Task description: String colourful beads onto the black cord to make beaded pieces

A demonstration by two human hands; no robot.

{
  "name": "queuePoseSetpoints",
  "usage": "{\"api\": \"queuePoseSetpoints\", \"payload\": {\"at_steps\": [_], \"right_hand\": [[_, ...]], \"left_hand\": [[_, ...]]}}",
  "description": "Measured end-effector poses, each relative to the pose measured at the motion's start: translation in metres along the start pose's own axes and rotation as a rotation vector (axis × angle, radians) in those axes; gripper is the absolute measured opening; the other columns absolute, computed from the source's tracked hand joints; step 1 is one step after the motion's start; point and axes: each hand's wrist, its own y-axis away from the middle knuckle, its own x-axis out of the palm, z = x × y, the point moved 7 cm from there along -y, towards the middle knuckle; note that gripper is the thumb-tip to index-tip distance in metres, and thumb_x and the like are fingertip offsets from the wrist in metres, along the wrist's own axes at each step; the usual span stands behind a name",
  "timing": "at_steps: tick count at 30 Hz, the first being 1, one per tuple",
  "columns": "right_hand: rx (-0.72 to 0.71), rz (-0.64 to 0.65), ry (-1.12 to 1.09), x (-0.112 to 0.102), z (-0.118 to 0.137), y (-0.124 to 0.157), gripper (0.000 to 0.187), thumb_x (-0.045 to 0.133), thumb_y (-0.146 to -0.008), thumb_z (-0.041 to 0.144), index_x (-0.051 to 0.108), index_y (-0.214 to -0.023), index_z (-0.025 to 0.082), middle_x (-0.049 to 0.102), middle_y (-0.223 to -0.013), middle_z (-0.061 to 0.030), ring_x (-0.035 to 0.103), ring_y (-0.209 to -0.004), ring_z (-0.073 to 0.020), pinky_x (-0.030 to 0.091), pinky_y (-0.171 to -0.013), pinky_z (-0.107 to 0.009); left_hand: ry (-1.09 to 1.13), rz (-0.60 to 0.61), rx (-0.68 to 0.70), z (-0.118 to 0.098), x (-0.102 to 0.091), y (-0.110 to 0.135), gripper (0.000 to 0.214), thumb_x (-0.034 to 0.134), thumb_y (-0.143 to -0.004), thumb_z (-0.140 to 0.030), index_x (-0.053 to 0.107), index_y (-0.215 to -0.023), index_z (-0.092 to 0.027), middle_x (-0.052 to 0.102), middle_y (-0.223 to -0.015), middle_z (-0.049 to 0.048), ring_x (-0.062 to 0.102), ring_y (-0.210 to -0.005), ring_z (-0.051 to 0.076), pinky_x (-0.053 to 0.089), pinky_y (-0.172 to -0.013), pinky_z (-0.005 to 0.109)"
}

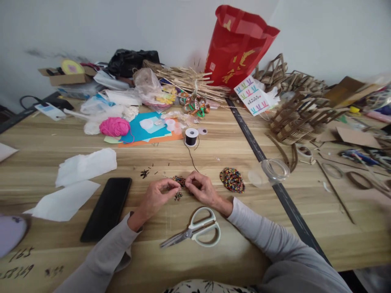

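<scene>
Over a small pile of multicoloured beads (178, 197), my two hands are close together. My left hand (159, 196) has thumb and forefinger pinched; what lies between the fingertips is too small to make out. A black cord (192, 158) runs from a white spool (191, 137) down to my right hand (204, 189), whose fingers are closed on it. To the right lies a coil of strung beads (232, 180). White-handled scissors (198, 231) rest just below my hands, blades pointing left. Short black cord scraps (144, 173) are scattered left of the beads.
A black phone (106, 209) and white paper sheets (87, 166) lie at left. Pink yarn (115, 127) sits on coloured sheets behind. A red bag (240, 47) stands at the back, woven baskets (293, 118) at right. A clear tape roll (275, 170) lies near the black strip.
</scene>
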Motion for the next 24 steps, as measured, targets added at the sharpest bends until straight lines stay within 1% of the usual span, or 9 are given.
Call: {"api": "queuePoseSetpoints", "payload": {"at_steps": [4, 7, 13, 16, 21, 24], "right_hand": [[-0.057, 0.008, 0.057, 0.002, 0.005, 0.000, 0.017, 0.054, -0.089, 0.029, 0.057, -0.080, 0.015, 0.054, -0.073, -0.0021, 0.049, -0.064, -0.0116, 0.039, -0.056, -0.022], [-0.106, 0.021, 0.093, 0.004, 0.009, 0.000, 0.014, 0.054, -0.089, 0.026, 0.058, -0.080, 0.015, 0.054, -0.073, -0.0022, 0.049, -0.064, -0.0118, 0.039, -0.056, -0.022], [-0.167, 0.038, 0.150, 0.005, 0.015, 0.001, 0.015, 0.052, -0.091, 0.027, 0.057, -0.081, 0.016, 0.055, -0.073, -0.0031, 0.051, -0.064, -0.0132, 0.039, -0.057, -0.023], [-0.186, 0.051, 0.169, 0.007, 0.017, 0.002, 0.016, 0.050, -0.092, 0.027, 0.056, -0.081, 0.017, 0.056, -0.074, -0.0037, 0.052, -0.067, -0.0145, 0.041, -0.060, -0.024], [-0.206, 0.060, 0.186, 0.007, 0.018, 0.002, 0.017, 0.049, -0.092, 0.026, 0.056, -0.080, 0.017, 0.056, -0.073, -0.0041, 0.052, -0.067, -0.0147, 0.042, -0.061, -0.025], [-0.211, 0.067, 0.187, 0.008, 0.018, 0.002, 0.015, 0.050, -0.092, 0.025, 0.056, -0.081, 0.016, 0.056, -0.074, -0.0042, 0.053, -0.068, -0.0145, 0.042, -0.062, -0.025]], "left_hand": [[0.055, -0.006, -0.014, 0.005, -0.001, 0.000, 0.013, 0.065, -0.073, -0.023, 0.070, -0.081, -0.014, 0.075, -0.082, 0.0068, 0.070, -0.077, 0.019, 0.057, -0.073, 0.029], [0.087, -0.007, -0.028, 0.008, 0.000, 0.000, 0.012, 0.066, -0.072, -0.022, 0.071, -0.079, -0.013, 0.076, -0.081, 0.0066, 0.069, -0.076, 0.019, 0.057, -0.073, 0.030], [0.145, -0.027, -0.053, 0.013, 0.000, -0.001, 0.013, 0.067, -0.070, -0.023, 0.072, -0.078, -0.014, 0.076, -0.081, 0.0065, 0.069, -0.075, 0.019, 0.056, -0.071, 0.029], [0.142, -0.023, -0.042, 0.013, 0.000, -0.002, 0.012, 0.067, -0.070, -0.022, 0.072, -0.077, -0.014, 0.076, -0.081, 0.0066, 0.070, -0.075, 0.020, 0.056, -0.071, 0.028], [0.088, -0.017, -0.025, 0.012, -0.001, -0.001, 0.009, 0.067, -0.071, -0.021, 0.071, -0.076, -0.014, 0.076, -0.081, 0.0067, 0.070, -0.076, 0.019, 0.056, -0.074, 0.029], [0.097, -0.016, -0.021, 0.013, -0.001, -0.001, 0.009, 0.067, -0.072, -0.020, 0.071, -0.077, -0.014, 0.076, -0.081, 0.0062, 0.070, -0.076, 0.019, 0.056, -0.073, 0.028]]}}
